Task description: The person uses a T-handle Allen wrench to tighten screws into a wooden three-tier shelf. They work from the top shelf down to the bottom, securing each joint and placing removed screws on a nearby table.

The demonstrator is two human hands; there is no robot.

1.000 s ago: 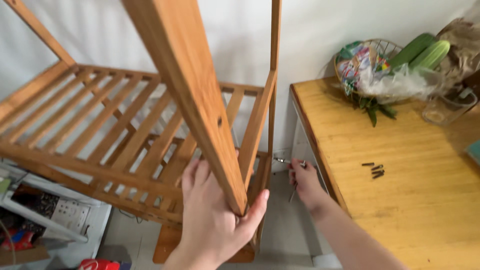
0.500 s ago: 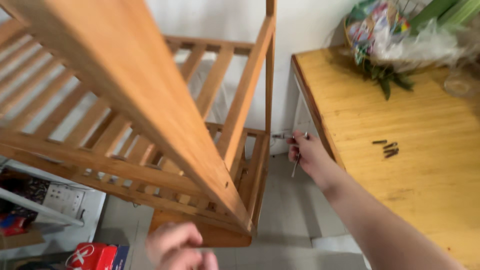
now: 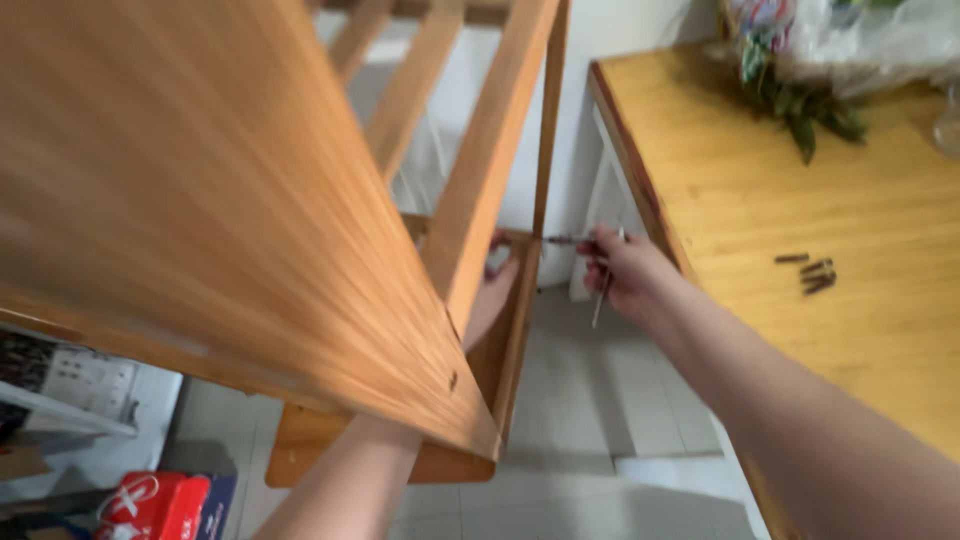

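The right hand (image 3: pixel 622 272) is curling shut around a thin metal key (image 3: pixel 600 295), its short end pointing left into the outer face of the rack (image 3: pixel 300 250) at a low rail, while the long end is hanging down below the fingers. The left hand (image 3: pixel 492 285) is reaching up from beneath, behind a slanted wooden bar, and is pressing against the inner side of that same rail, just opposite the key's tip; most of it is hiding behind the wood, so whether its fingers are spreading or closing cannot be told. The rack, a slatted wooden frame, is filling the left and centre of the view, blurring close to the camera. To the right a wooden table (image 3: pixel 780 200) is standing against a white wall, carrying a few dark screws (image 3: pixel 812 275) near its middle and a bunch of leafy greens (image 3: pixel 810 110) wrapped in clear plastic at its far end. Pale floor tiles (image 3: pixel 600 400) are showing below. At the lower left a red carton (image 3: pixel 150 505) with white markings is sitting on the floor, with a white box beside it.
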